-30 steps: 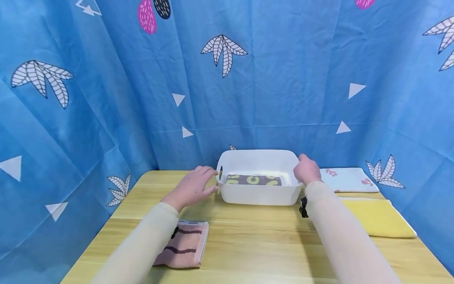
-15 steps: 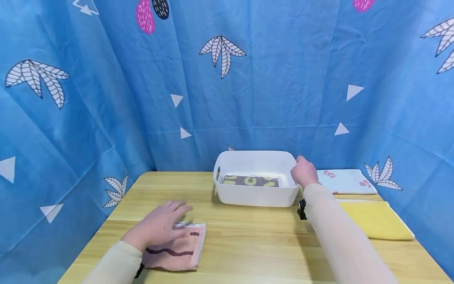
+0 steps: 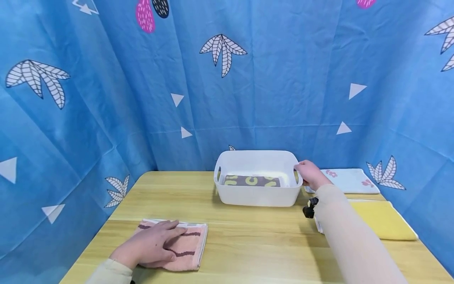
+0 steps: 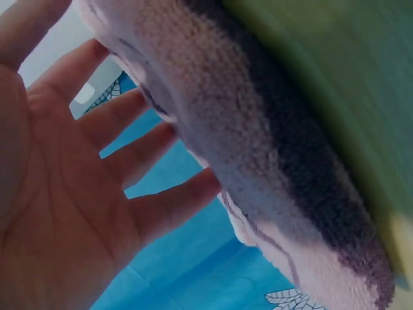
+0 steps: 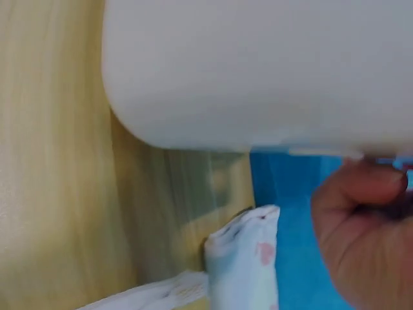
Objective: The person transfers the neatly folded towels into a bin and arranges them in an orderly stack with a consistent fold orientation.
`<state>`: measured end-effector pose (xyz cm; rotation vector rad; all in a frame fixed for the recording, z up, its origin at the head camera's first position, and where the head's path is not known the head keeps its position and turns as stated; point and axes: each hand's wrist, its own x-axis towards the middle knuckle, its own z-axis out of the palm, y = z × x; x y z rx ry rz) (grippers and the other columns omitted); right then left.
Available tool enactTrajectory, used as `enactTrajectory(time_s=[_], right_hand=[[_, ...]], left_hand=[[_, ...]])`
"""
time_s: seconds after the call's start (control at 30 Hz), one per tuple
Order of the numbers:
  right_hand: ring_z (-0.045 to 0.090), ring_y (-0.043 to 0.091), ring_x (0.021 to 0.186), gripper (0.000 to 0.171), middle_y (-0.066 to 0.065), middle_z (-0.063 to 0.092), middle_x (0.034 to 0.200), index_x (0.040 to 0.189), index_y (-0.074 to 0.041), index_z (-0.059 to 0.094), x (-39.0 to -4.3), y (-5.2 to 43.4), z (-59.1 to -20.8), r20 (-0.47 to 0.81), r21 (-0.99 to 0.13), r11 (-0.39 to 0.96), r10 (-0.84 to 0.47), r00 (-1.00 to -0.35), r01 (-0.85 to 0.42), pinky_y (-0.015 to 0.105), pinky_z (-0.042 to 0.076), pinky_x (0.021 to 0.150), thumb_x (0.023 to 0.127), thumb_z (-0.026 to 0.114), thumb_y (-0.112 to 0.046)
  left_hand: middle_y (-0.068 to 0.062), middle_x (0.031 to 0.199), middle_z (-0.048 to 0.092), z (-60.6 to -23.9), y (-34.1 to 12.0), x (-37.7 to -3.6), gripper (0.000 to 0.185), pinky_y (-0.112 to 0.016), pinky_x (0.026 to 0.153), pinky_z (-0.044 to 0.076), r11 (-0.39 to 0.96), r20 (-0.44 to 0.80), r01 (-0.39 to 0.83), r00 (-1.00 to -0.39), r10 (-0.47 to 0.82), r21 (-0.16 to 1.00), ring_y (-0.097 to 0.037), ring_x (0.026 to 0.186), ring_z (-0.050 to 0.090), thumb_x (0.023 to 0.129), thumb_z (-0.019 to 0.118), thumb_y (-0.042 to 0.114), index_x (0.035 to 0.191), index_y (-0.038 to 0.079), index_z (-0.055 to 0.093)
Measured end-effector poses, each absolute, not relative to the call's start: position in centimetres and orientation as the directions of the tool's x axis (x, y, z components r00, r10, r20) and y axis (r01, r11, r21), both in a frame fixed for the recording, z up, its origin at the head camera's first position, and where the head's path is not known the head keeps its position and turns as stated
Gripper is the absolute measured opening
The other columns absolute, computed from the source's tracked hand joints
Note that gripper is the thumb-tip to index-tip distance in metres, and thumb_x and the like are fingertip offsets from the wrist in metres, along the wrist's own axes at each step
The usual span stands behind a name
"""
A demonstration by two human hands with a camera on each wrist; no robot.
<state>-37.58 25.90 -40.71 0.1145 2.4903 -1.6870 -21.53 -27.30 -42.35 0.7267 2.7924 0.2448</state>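
Pink towel [image 3: 186, 242]: folded; pale pink with wavy dark maroon stripes and a light border; lies at the left front of the tabletop [image 3: 255, 240], well apart from the bin.
Towel surface: looped pile; layered edges and one broad dark stripe appear close up in the left wrist view.
Left grip [image 3: 150, 243]: open, fingers spread and nearly straight, resting across the upper face of the pink towel.
White bin [image 3: 259, 196]: upright near the rear edge of the tabletop; rounded corners, smooth walls, a handle opening at each end.
Bin contents: one grey-brown towel [image 3: 251, 181] with yellow-green curved figures, flat on the floor of the bin.
Right grip [image 3: 309, 173]: fingers closed on the right-hand end of the bin, at the handle opening.
Right-hand stock: white towel [image 3: 349, 181] with pink flowers, beside the bin at the rear; yellow towel [image 3: 381, 221] with a white edge, in front of it.
Backdrop: blue curtain [image 3: 283, 79] with white leaf and triangle prints.
Left wrist view only: palm of the left hand, fingertips meeting the towel edge.
Right wrist view only: curled thumb beneath the bin's edge; end fold of the white towel.
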Motion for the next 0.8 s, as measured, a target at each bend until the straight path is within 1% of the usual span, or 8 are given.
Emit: enactTrajectory(time_s=[0.1, 0.13, 0.23, 0.33, 0.4, 0.47, 0.57, 0.8], right_hand=[[0.04, 0.013, 0.053, 0.044, 0.009, 0.045, 0.085, 0.141, 0.007, 0.034, -37.6, 26.2, -41.3, -0.144, -0.943, 0.309, -0.036, -0.989, 0.126, 0.032, 0.041, 0.056, 0.11, 0.04, -0.025], [0.039, 0.013, 0.053, 0.046, 0.01, 0.046, 0.087, 0.142, 0.007, 0.034, -37.6, 26.3, -41.4, -0.142, -0.946, 0.301, -0.038, -0.989, 0.124, 0.032, 0.041, 0.056, 0.11, 0.041, -0.026], [0.042, 0.014, 0.057, 0.051, 0.015, 0.048, 0.099, 0.146, 0.007, 0.031, -37.5, 26.3, -41.5, -0.132, -0.948, 0.296, -0.03, -0.991, 0.118, 0.031, 0.042, 0.057, 0.11, 0.041, -0.028], [0.047, 0.019, 0.066, 0.052, 0.02, 0.047, 0.114, 0.147, 0.007, 0.031, -37.5, 26.3, -41.4, -0.133, -0.945, 0.305, -0.018, -0.991, 0.121, 0.032, 0.044, 0.06, 0.11, 0.04, -0.028], [0.05, 0.022, 0.077, 0.052, 0.022, 0.044, 0.125, 0.147, 0.008, 0.031, -37.5, 26.2, -41.2, -0.132, -0.94, 0.317, -0.01, -0.991, 0.122, 0.032, 0.046, 0.065, 0.11, 0.04, -0.028], [0.051, 0.026, 0.088, 0.052, 0.023, 0.042, 0.132, 0.147, 0.008, 0.031, -37.5, 26.2, -41.0, -0.131, -0.935, 0.332, -0.003, -0.991, 0.122, 0.033, 0.048, 0.069, 0.11, 0.039, -0.028], [0.05, 0.031, 0.102, 0.053, 0.025, 0.04, 0.137, 0.147, 0.008, 0.031, -37.5, 26.2, -40.9, -0.128, -0.928, 0.351, 0.004, -0.992, 0.121, 0.035, 0.049, 0.073, 0.11, 0.038, -0.029], [0.049, 0.034, 0.107, 0.054, 0.026, 0.04, 0.138, 0.148, 0.008, 0.031, -37.3, 26.3, -41.2, -0.127, -0.924, 0.365, -0.002, -0.992, 0.118, 0.035, 0.05, 0.075, 0.11, 0.038, -0.03]], left_hand=[[-0.012, 0.154, 0.044, -42.5, -27.3, -21.4, 0.07, -0.059, 0.101, 0.041, 0.862, -0.202, 0.449, -0.845, 0.495, 0.235, -0.038, 0.14, 0.041, 0.084, 0.078, 0.043, 0.148, 0.027, 0.054], [-0.012, 0.154, 0.044, -42.6, -27.3, -21.4, 0.07, -0.059, 0.101, 0.041, 0.862, -0.204, 0.449, -0.844, 0.495, 0.235, -0.038, 0.14, 0.04, 0.084, 0.078, 0.042, 0.148, 0.027, 0.053], [-0.011, 0.155, 0.043, -42.7, -27.0, -21.4, 0.07, -0.058, 0.102, 0.041, 0.864, -0.21, 0.44, -0.846, 0.49, 0.245, -0.038, 0.141, 0.039, 0.085, 0.077, 0.04, 0.149, 0.026, 0.053], [-0.011, 0.156, 0.042, -42.9, -26.7, -21.5, 0.069, -0.058, 0.105, 0.039, 0.867, -0.212, 0.429, -0.85, 0.482, 0.252, -0.038, 0.142, 0.038, 0.086, 0.077, 0.04, 0.149, 0.026, 0.053], [-0.011, 0.156, 0.042, -43.1, -26.4, -21.5, 0.069, -0.058, 0.106, 0.038, 0.868, -0.207, 0.426, -0.853, 0.479, 0.254, -0.038, 0.143, 0.037, 0.087, 0.077, 0.041, 0.149, 0.025, 0.053], [-0.012, 0.156, 0.042, -43.2, -26.1, -21.6, 0.069, -0.058, 0.106, 0.038, 0.867, -0.199, 0.431, -0.853, 0.482, 0.251, -0.039, 0.142, 0.038, 0.086, 0.077, 0.041, 0.148, 0.024, 0.053], [-0.015, 0.154, 0.045, -43.6, -25.5, -21.7, 0.069, -0.057, 0.106, 0.039, 0.864, -0.183, 0.449, -0.852, 0.491, 0.227, -0.041, 0.141, 0.04, 0.086, 0.078, 0.043, 0.148, 0.022, 0.054], [-0.017, 0.151, 0.048, -44.0, -23.3, -22.0, 0.068, -0.056, 0.105, 0.04, 0.862, -0.181, 0.477, -0.845, 0.503, 0.168, -0.043, 0.137, 0.044, 0.087, 0.076, 0.046, 0.147, 0.023, 0.054]])
